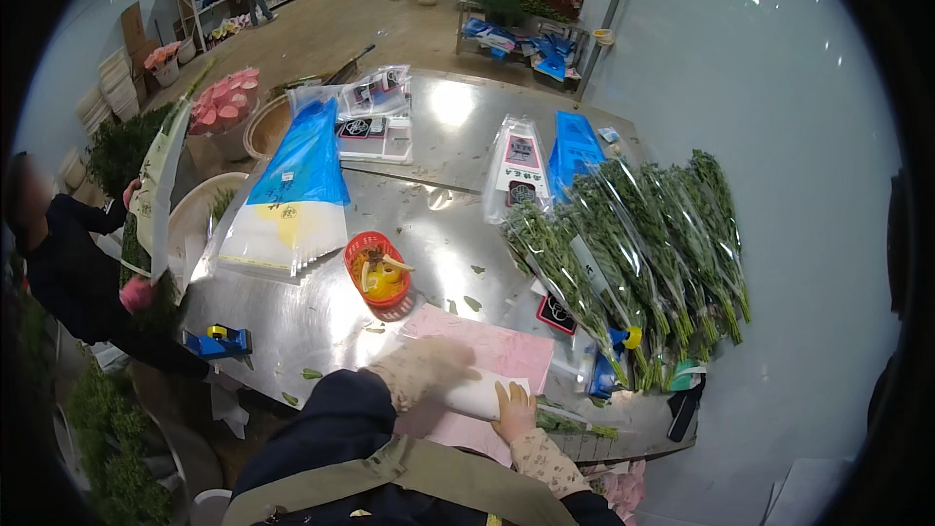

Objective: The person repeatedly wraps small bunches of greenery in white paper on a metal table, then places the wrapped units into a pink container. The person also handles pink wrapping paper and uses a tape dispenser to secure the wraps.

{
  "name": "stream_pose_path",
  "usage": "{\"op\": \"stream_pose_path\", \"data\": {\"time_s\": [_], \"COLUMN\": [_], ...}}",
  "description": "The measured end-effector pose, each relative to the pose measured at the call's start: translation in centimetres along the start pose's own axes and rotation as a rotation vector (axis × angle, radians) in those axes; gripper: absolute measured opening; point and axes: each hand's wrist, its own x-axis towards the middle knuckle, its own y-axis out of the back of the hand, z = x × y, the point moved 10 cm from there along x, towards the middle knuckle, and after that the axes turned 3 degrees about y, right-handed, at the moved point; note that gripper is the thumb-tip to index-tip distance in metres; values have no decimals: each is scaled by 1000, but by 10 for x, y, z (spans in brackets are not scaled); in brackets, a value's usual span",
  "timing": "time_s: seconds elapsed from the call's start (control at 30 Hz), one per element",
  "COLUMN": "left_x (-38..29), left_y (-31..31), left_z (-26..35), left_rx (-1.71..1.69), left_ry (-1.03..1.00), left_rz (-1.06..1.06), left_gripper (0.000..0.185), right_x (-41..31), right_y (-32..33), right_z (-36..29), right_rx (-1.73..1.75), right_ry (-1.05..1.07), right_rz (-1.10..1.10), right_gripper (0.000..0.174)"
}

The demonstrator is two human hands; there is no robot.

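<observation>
A bunch of green stems (pixel 570 418) lies near the front edge of the metal table, its upper part wrapped in a white paper roll (pixel 475 394). My right hand (pixel 516 409) rests on the roll's right end with the fingers spread over it. My left hand (pixel 456 361), blurred, is over the roll's left part; its fingers cannot be made out. Beneath the roll lies a pink sheet (pixel 504 347). Just beyond, a red plastic basket (pixel 378 307) holds yellow tape rolls. Several sleeved bunches of green foliage (pixel 643 256) lie at the right.
Blue and white flower sleeves (pixel 292 197) are stacked at the left; more sleeves (pixel 518 168) lie farther back. Blue tape dispensers stand at left (pixel 218 342) and right (pixel 605 372). A co-worker (pixel 73 256) holds a wrapped bunch (pixel 157 190) beside the table's left side.
</observation>
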Motion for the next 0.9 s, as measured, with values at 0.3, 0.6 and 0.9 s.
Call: {"op": "stream_pose_path", "data": {"time_s": [0.3,0.6,0.9], "left_x": [-38,-114,-63], "left_y": [-28,-91,-85], "left_z": [28,15,10], "left_rx": [63,127,132], "left_ry": [-64,-62,-265], "left_rz": [16,98,438], "left_gripper": [89,97,101], "right_x": [5,-71,-36], "right_y": [5,-23,-16], "right_z": [2,-35,-12], "right_rx": [25,16,397], "right_ry": [18,126,32], "right_rz": [-141,-223,-650], "right_gripper": [97,80,80]}}
